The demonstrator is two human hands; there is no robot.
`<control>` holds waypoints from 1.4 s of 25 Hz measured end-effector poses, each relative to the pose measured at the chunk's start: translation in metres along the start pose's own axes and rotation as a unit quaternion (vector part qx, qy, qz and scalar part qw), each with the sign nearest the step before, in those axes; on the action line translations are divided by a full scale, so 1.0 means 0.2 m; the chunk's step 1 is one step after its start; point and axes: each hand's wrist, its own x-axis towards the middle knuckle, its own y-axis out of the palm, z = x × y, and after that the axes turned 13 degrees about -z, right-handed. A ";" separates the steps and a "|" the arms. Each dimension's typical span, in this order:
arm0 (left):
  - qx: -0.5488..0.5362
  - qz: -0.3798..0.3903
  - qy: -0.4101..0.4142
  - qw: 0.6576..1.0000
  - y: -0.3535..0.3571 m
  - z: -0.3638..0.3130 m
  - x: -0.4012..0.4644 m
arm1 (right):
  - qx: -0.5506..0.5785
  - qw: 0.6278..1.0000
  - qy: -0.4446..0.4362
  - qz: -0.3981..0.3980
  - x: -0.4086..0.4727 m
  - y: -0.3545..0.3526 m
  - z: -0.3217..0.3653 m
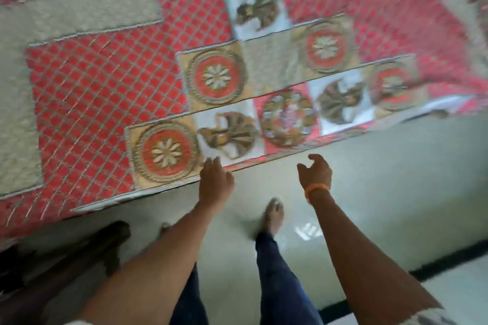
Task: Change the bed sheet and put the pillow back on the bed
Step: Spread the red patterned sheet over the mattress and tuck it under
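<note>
One red patterned bed sheet [105,103] covers the bed, and two hands reach toward its near edge. Left hand [215,182], fingers straight, touches that edge; right hand [315,174], loosely curled, holds nothing just beside it.

Soft, even daylight fills the room, neither harsh nor dim. Motion blur smears the whole view, worst on the red lattice-patterned bed sheet [105,92] beyond the left hand [215,182]. Below the right hand [315,174], the glossy pale tiled floor [396,179] carries a small white glare patch. Straight edges bow toward the corners.
</note>
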 end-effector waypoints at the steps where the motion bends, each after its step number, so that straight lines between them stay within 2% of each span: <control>1: -0.030 -0.001 -0.014 0.999 -0.02 -0.20 -0.02 | -0.005 0.999 0.045 0.004 0.12 -0.23 -0.07; 3: -0.056 -0.017 -0.014 0.998 -0.05 -0.53 -0.05 | 0.016 0.998 0.066 0.015 0.29 -0.60 -0.13; 6: -0.062 -0.039 0.049 0.996 -0.08 -1.15 -0.14 | 0.084 0.992 0.099 0.006 0.52 -1.12 -0.21; 9: -0.065 -0.014 0.092 0.994 -0.03 -1.66 -0.25 | 0.191 0.966 0.175 -0.003 0.69 -1.50 -0.34; 14: -0.082 0.062 0.139 0.985 0.16 -2.31 -0.28 | 0.343 0.895 0.284 0.002 0.97 -1.87 -0.53; 17: -0.065 0.084 0.149 0.983 0.35 -2.71 -0.12 | 0.365 0.870 0.332 0.007 1.28 -2.04 -0.63; 21: -0.055 0.114 0.131 0.983 0.63 -3.18 0.11 | 0.330 0.890 0.316 0.004 1.75 -2.28 -0.73; 25: -0.051 0.150 0.119 0.980 0.88 -3.78 0.26 | 0.292 0.920 0.261 0.010 2.34 -2.63 -0.77; 29: -0.057 0.159 0.150 0.974 1.08 -4.40 0.38 | 0.314 0.922 0.229 -0.010 2.91 -2.92 -0.80; 31: -0.061 0.141 0.155 0.976 1.19 -4.74 0.49 | 0.325 0.921 0.216 -0.007 3.25 -3.05 -0.84; 35: -0.061 0.055 0.113 0.990 1.39 -5.33 0.70 | 0.336 0.919 0.204 0.004 3.94 -3.31 -0.89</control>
